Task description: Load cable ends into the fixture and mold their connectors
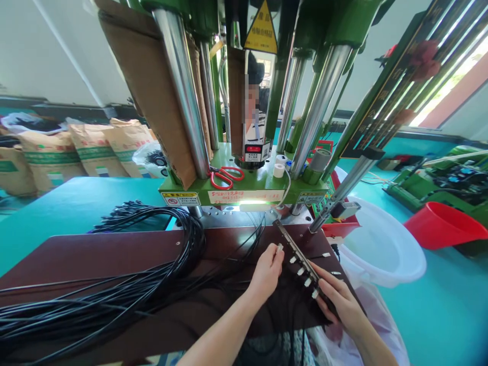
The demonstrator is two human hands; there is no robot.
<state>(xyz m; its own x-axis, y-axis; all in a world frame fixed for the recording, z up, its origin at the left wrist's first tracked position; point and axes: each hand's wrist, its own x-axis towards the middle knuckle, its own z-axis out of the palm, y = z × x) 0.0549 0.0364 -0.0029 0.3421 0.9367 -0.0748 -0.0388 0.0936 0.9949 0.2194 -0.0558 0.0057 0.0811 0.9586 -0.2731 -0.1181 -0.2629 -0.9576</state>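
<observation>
Between the thumb and fingers of my left hand (267, 272) is a small pale cable connector (280, 247). My right hand (339, 297) grips the near end of a long dark metal bar (292, 244), which slants away toward the machine. Several white connectors (301, 271) stick out along the bar's left side. My left hand is just left of the bar, apart from it. Thin black cables (253, 244) run over the brown table (87, 249) from under the machine. Two loose pale pieces (326, 254) lie right of the bar.
A green press (244, 195) with steel columns stands ahead, red-handled scissors (226, 177) on its ledge. A thick bundle of black cables (152, 284) covers the table's left. At right are a white tub (400, 254) and a red bucket (444, 226). Paper sacks (53, 152) stand far left.
</observation>
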